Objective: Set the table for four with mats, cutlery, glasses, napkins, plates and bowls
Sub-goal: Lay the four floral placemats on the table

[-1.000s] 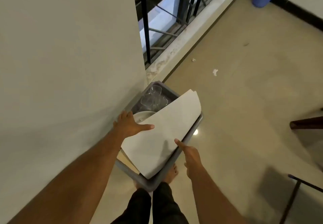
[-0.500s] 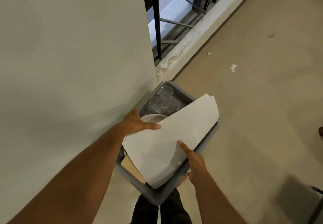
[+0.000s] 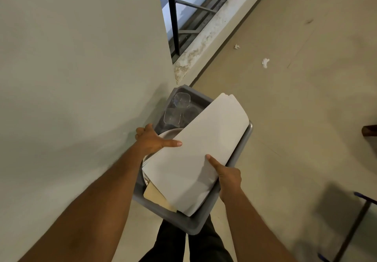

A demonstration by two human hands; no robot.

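Observation:
I hold a grey plastic bin (image 3: 238,149) in front of my body. White mats (image 3: 195,151) lie slanted across its top, sticking out over the far right rim. Clear glasses (image 3: 176,107) stand at the bin's far end, and a plate's pale rim (image 3: 169,134) shows beside them. A tan sheet (image 3: 155,195) peeks out under the mats at the near end. My left hand (image 3: 152,140) grips the bin's left side, thumb lying on the mats. My right hand (image 3: 226,177) grips the right rim, thumb pressing on the mats.
A plain wall (image 3: 71,78) stands close on my left. Black window bars (image 3: 173,12) and a stained sill lie ahead. Paper scraps (image 3: 265,62) dot the beige floor on the right. A blue-tipped metal frame (image 3: 355,227) stands at the lower right.
The view has shifted as I walk with the bin; the window and floor scraps slid in frame. My hands keep the same hold on the bin and mats.

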